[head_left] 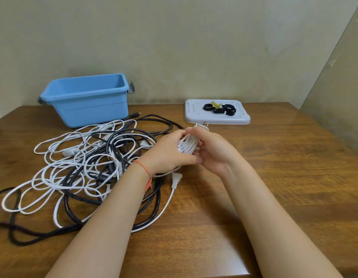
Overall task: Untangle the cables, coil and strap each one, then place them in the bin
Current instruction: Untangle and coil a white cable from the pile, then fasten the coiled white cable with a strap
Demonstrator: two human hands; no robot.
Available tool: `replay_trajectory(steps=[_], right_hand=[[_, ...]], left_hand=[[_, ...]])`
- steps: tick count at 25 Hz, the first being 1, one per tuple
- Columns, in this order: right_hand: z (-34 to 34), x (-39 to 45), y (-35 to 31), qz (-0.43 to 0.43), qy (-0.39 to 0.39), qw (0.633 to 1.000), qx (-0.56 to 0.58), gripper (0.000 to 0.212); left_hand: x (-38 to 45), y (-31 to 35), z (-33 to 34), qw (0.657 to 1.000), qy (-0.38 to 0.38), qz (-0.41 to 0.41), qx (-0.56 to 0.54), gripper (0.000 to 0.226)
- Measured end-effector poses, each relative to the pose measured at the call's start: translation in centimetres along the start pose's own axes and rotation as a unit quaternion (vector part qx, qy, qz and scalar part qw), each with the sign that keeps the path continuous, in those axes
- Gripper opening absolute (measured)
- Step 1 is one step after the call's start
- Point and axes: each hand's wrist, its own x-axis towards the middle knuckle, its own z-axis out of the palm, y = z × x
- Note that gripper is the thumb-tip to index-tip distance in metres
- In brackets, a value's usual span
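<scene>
**White coil held between both hands**

I hold a small white cable coil [187, 145] above the middle of the table [274, 177]; my left hand [170, 153] curls round its near side and my right hand [212, 149] grips it from the right, its plug prongs [203, 125] poking out toward the far edge. Its tail runs down to a white plug [175, 180] lying on the table. The tangled black and white cables [89, 167] sprawl toward the left edge. The blue bin [85, 99] stands at the far left, a white lid [217, 117] carrying black straps [220, 109] at the far edge.

Left hand [170, 152] and right hand [211, 151] meet, fingers [194, 135] curled.
</scene>
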Motion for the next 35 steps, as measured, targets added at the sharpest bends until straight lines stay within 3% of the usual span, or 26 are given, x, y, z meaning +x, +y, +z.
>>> replay_trajectory(steps=[2,3,7,8,10,12,15,18,22,25,28,31,35], right_hand=[[-0.2,0.0,-0.1,-0.004,0.011,0.996,-0.084,0.023],[-0.3,-0.1,-0.3,-0.013,0.037,0.987,-0.155,0.025],[-0.9,0.1,-0.7,-0.114,0.195,0.877,-0.425,0.052],[-1.1,0.2,-0.6,-0.145,0.210,0.855,-0.451,0.050],[-1.1,0.2,-0.5,-0.220,0.205,0.835,-0.461,0.028],[-0.9,0.1,-0.8,-0.253,0.144,0.853,-0.433,0.012],[-0.7,-0.4,-1.2,-0.173,0.014,0.924,-0.340,0.022],[-1.0,-0.6,-1.2,-0.139,-0.015,0.940,-0.311,0.045],[-1.2,-0.2,-1.0,-0.185,0.029,0.946,-0.266,0.029],[-1.5,0.4,-0.8,-0.194,0.096,0.952,-0.215,0.031],[-2.7,1.0,-1.2,-0.179,0.164,0.960,-0.142,0.031],[-3.7,1.6,-1.6,-0.179,0.208,0.954,-0.120,0.027],[-5.1,3.0,-2.1,-0.146,0.232,0.951,-0.142,0.023]], left_hand=[[0.0,0.0,0.1,0.999,0.011,-0.008,0.031,0.018],[0.1,-0.2,0.1,0.999,0.024,-0.012,0.039,0.017],[0.0,-0.9,-0.4,0.996,0.010,-0.029,-0.081,0.015],[0.0,-1.0,-0.4,0.991,-0.018,-0.025,-0.133,0.012],[-0.2,-0.9,-0.2,0.965,-0.078,-0.014,-0.250,0.012],[-0.2,-0.9,-0.1,0.916,-0.139,-0.029,-0.374,0.013],[-0.1,-1.0,-0.2,0.836,-0.205,-0.055,-0.505,0.017],[0.0,-0.8,0.0,0.802,-0.202,-0.078,-0.557,0.019],[0.1,-0.5,0.2,0.813,-0.162,-0.108,-0.549,0.016],[0.2,0.1,0.6,0.842,-0.107,-0.101,-0.519,0.014],[1.6,2.3,1.9,0.900,0.008,-0.088,-0.427,0.029],[4.0,4.1,2.9,0.914,0.102,-0.135,-0.368,0.039],[7.3,4.0,3.9,0.917,0.118,-0.161,-0.345,0.014]])
